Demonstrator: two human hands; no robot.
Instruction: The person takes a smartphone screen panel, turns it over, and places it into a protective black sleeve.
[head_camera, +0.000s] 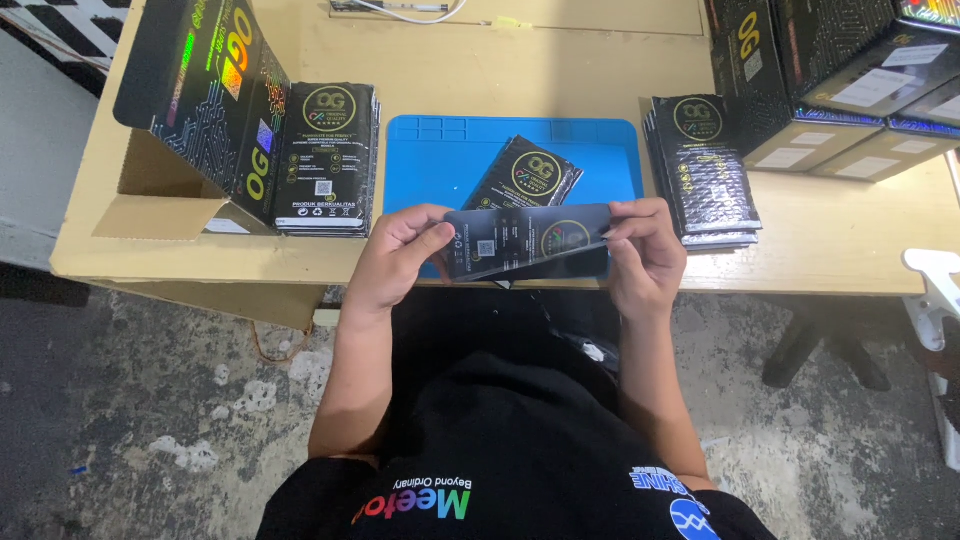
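Both my hands hold a flat, dark, glossy rectangular panel (525, 240) level over the table's front edge. My left hand (395, 258) pinches its left end, and my right hand (645, 250) grips its right end. Just beyond it, a single black pouch with a gold round emblem (527, 172) lies tilted on a blue work mat (430, 160).
A stack of black pouches (325, 160) stands at the left beside an open black carton (195, 90). Another fanned stack of pouches (705, 170) lies at the right, with closed black boxes (840, 80) behind. The wooden table (850, 235) ends above a concrete floor.
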